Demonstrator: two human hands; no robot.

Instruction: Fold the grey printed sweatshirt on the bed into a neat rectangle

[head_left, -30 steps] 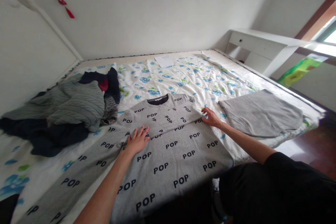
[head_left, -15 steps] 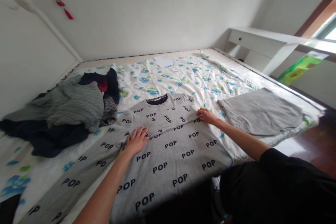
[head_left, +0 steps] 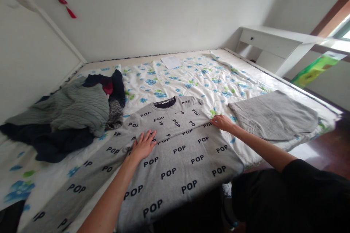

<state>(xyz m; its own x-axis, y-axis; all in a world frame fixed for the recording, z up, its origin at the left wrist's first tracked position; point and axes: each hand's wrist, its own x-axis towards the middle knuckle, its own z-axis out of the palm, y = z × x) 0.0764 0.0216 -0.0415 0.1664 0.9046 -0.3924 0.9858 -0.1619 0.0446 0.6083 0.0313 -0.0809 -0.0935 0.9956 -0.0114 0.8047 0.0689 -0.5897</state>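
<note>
A grey sweater [head_left: 179, 167] printed with POP lies spread on the bed, its dark-lined collar facing away from me. One sleeve is folded across the chest; the other stretches toward the lower left. My left hand [head_left: 143, 145] rests flat on the sweater at the left of the chest, fingers spread. At the right side, the fingers of my right hand [head_left: 221, 122] are closed on the sweater's folded sleeve near its edge. The fingertips there are partly hidden.
A heap of knitted clothes [head_left: 73, 105], grey-green and dark navy, lies at the left. To the right is a folded grey ribbed garment [head_left: 273, 116]. A sheet of paper [head_left: 171, 62] lies on the flowered bedsheet [head_left: 188, 76]. Beyond stands a white desk [head_left: 273, 45].
The view has shifted slightly. Both hands keep nearly the same places on the sweater, and the folded sleeve looks the same.
</note>
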